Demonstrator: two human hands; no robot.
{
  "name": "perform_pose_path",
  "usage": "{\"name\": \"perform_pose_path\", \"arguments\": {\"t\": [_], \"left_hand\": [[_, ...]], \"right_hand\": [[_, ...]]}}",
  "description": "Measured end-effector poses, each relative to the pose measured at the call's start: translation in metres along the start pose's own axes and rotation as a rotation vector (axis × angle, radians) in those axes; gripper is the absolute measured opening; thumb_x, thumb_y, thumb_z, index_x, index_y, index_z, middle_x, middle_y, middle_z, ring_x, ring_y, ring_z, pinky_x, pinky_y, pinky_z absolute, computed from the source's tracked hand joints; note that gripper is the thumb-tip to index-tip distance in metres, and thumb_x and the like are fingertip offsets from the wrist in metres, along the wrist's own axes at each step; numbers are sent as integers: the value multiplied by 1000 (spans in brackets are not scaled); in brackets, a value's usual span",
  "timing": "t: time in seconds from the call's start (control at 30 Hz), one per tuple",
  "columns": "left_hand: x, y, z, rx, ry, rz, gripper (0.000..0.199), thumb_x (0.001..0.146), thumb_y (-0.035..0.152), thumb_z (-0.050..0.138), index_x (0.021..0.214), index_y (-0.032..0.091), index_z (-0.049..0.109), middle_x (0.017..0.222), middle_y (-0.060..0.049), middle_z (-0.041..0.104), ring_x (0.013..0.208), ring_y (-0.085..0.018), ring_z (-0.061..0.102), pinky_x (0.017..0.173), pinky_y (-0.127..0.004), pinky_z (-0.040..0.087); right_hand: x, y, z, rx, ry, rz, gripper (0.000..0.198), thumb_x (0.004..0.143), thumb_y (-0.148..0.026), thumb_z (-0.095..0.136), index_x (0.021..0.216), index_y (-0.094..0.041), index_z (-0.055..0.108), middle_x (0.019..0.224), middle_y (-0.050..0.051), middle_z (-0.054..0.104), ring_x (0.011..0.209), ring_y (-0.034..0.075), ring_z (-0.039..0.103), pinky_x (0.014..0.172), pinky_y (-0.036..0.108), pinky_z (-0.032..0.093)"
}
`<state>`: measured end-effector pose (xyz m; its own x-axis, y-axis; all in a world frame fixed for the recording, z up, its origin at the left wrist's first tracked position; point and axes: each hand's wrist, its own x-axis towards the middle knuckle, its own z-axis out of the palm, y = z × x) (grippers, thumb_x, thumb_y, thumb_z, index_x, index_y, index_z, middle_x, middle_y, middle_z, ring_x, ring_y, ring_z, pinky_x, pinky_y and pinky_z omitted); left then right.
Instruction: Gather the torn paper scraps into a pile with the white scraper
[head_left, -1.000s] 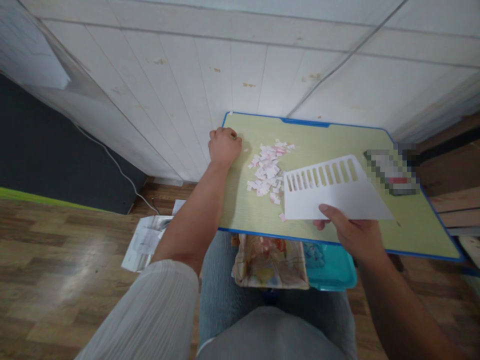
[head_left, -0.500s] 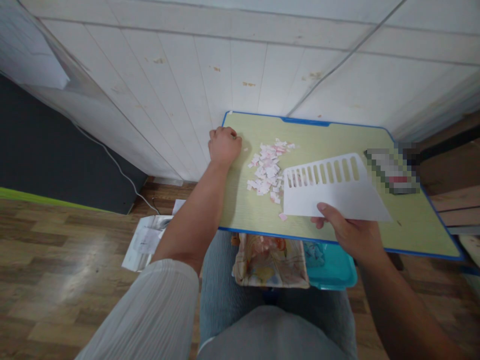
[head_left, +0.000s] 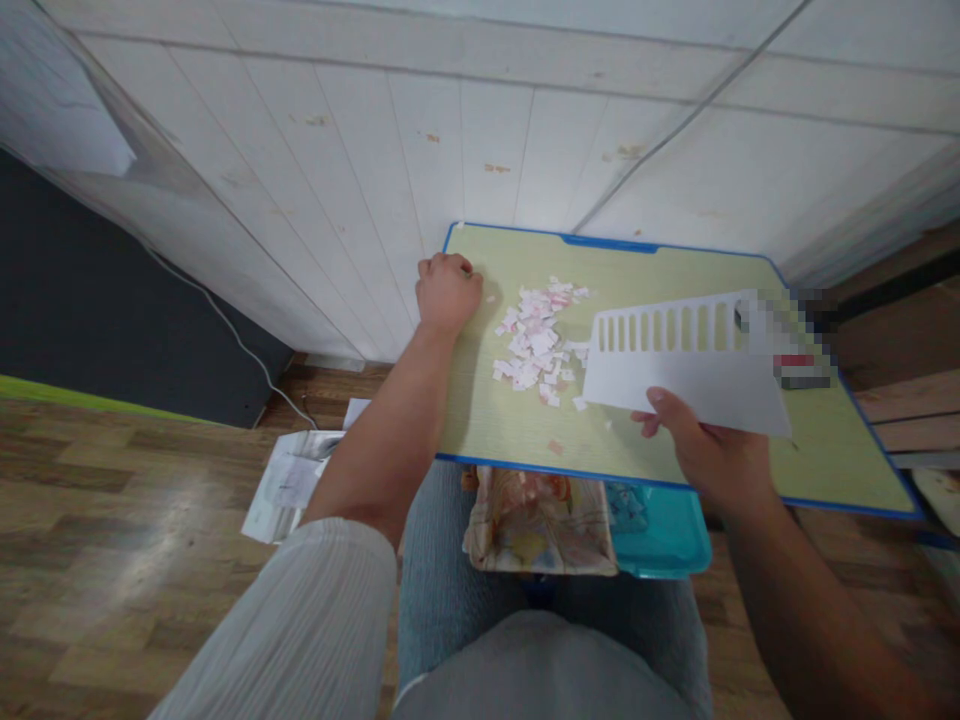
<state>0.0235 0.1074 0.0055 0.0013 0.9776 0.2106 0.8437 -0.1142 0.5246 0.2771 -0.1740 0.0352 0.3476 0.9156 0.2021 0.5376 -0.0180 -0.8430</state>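
In my right hand is a white sheet with a row of long rounded slots along its far side. Thumb and fingers pinch its near edge, and it is held over the pale green tabletop with blue edging. Small white and pink paper scraps lie in a loose heap just left of the sheet. My left hand is closed at the table's left edge, fingers curled; whether they grip the edge or something small is hidden.
A blurred-out device lies at the table's right, partly behind the sheet. Below the near edge are a patterned fabric-lined box and a turquoise tray. White plank wall stands behind. A white box is on the floor, left.
My right hand has moved the slotted sheet right and slightly away from me, uncovering more scraps at the heap's right side. My left hand has stayed in place.
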Motion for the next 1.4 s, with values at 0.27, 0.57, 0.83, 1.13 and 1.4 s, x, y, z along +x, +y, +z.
{"name": "perform_pose_path", "arguments": {"t": [0.27, 0.57, 0.83, 1.13, 1.4], "left_hand": [[0, 0, 0, -19, 3, -2, 23, 100, 27, 62, 117, 29, 78, 144, -14, 72, 148, -39, 53, 128, -56, 49], [0, 1, -1, -17, -4, -6, 22, 100, 26, 60, 115, 29, 76, 145, -12, 72, 146, -37, 53, 127, -52, 49], [0, 1, 0, 9, -4, -2, 24, 100, 26, 59, 117, 27, 77, 144, -14, 72, 147, -38, 54, 125, -52, 51], [0, 1, 1, 6, 6, 3, 23, 100, 26, 61, 116, 26, 78, 144, -14, 73, 145, -38, 56, 126, -53, 50], [2, -1, 3, 5, 11, 8, 22, 99, 26, 61, 115, 26, 77, 143, -14, 73, 144, -37, 56, 124, -52, 52]], "right_hand": [[-4, 8, -4, -2, 109, 7, 41, 102, -52, 78, 69, -30, 70, 71, 2, 77, 74, 29, 81, 95, 49, 66], [-4, 14, -5, 34, 167, 40, 37, 102, -49, 78, 72, -29, 69, 69, 1, 77, 69, 26, 78, 82, 43, 68], [-15, 6, 4, -40, -40, 45, 51, 101, -55, 74, 57, -29, 72, 70, 5, 81, 77, 29, 83, 97, 45, 67], [-18, -1, 5, 25, -24, 109, 53, 95, -60, 79, 55, -28, 70, 61, 6, 75, 70, 29, 82, 90, 43, 69], [-35, -6, 11, 143, -85, 231, 61, 88, -74, 85, 55, -26, 69, 53, 7, 70, 62, 31, 82, 70, 40, 72]]}}
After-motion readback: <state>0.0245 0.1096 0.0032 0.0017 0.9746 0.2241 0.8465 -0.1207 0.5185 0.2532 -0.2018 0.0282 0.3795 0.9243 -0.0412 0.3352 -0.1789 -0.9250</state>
